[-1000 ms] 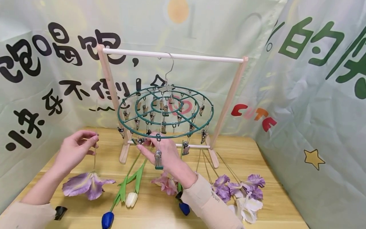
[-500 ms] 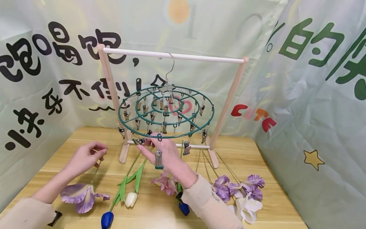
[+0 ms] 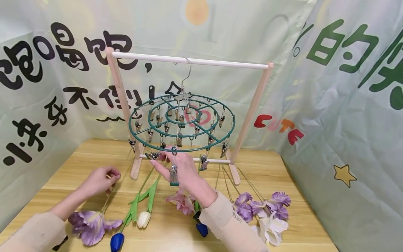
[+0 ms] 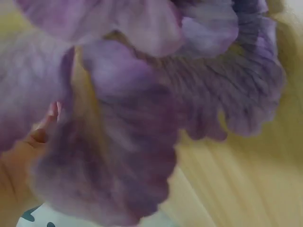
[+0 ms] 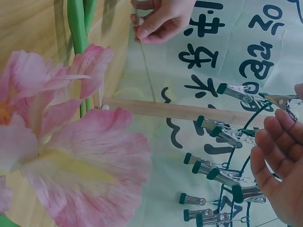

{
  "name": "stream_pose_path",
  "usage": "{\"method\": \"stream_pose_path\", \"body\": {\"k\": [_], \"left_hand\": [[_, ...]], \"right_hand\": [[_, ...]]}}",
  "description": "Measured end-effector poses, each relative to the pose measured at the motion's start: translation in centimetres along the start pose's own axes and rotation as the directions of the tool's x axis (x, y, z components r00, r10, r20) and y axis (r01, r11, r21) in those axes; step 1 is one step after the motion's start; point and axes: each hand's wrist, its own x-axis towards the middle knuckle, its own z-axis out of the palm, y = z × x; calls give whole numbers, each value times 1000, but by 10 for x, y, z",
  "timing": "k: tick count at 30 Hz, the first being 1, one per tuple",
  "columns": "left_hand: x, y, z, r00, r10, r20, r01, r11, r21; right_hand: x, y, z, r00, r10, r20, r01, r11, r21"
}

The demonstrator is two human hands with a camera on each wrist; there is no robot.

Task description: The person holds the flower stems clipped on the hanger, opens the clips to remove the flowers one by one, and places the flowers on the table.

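Note:
My left hand [image 3: 100, 181] pinches the thin stem [image 3: 111, 194] of a purple iris [image 3: 89, 227], its bloom hanging low at the table's left side. In the left wrist view the purple petals [image 4: 128, 127] cover most of the hand. Under the front of a round green clip hanger [image 3: 201, 149], my right hand [image 3: 181, 168] pinches a metal clip [image 3: 153, 155], which is tilted sideways. The right wrist view has this clip [image 5: 279, 100] between thumb and fingers; whether its mouth is spread I cannot tell. Other clips [image 3: 174, 175] dangle from the rings.
A wooden stand [image 3: 189, 60] carries the hanger by its hook. On the table [image 3: 302, 217] lie a white tulip [image 3: 143, 219], blue tulips [image 3: 117, 241], a pink flower [image 3: 182, 202], several purple flowers [image 3: 278, 201] and a white flower [image 3: 272, 229]. A printed cloth [image 3: 352, 133] encloses the back and sides.
My left hand has moved down and to the right with the iris. Its bloom hangs lower and the stem, upright before, leans to the right. The right hand stays on the clip.

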Motion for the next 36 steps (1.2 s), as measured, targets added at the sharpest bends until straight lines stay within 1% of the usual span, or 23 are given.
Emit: {"method": "stream_pose_path", "body": {"k": [3,7,9,11,12,17,19,21,24,27,29,31,34,36], "left_hand": [[0,-5,3,1000,1,12,-1,1000,23],[1,-12,7,1000,-4,27,1,996,90],[1,-15,8,999,-16,32,12,992,124],[1,-17,9,999,-35,37,30,990,140],[1,-17,9,999,-33,35,27,987,158],[-1,-20,12,996,-59,68,46,983,177],[-1,-22,14,994,-69,80,54,982,179],[-2,-23,15,994,-76,78,59,979,193],[-2,-25,16,995,-68,73,50,973,226],[-3,-25,16,995,-71,76,50,968,247],[-3,-25,14,994,-76,84,53,967,249],[-3,-24,12,992,-88,96,62,968,242],[-2,-23,5,991,-82,110,53,968,245],[-2,-20,0,992,-63,111,33,967,254]], "right_hand": [[0,-1,0,1000,-1,3,1,1000,2],[-1,-1,-1,1000,5,-6,-5,1000,27],[-1,-1,-1,1000,3,-7,-2,1000,30],[0,-1,-1,1000,1,-6,-1,1000,25],[0,-1,-1,1000,-1,-3,1,1000,15],[-1,-1,0,1000,-3,-1,3,1000,-11],[-2,-1,0,1000,-7,-9,7,1000,-2],[-3,0,1,1000,-12,-17,13,1000,13],[-3,0,0,1000,-14,-22,15,999,29],[-3,0,-1,1000,-6,-11,6,1000,18],[-3,-1,-2,1000,11,12,-11,1000,1],[-4,-2,-5,997,54,59,-54,998,-12],[-6,-3,-13,977,139,160,-134,990,-46],[-9,-1,-20,959,174,223,-171,985,-33]]}}
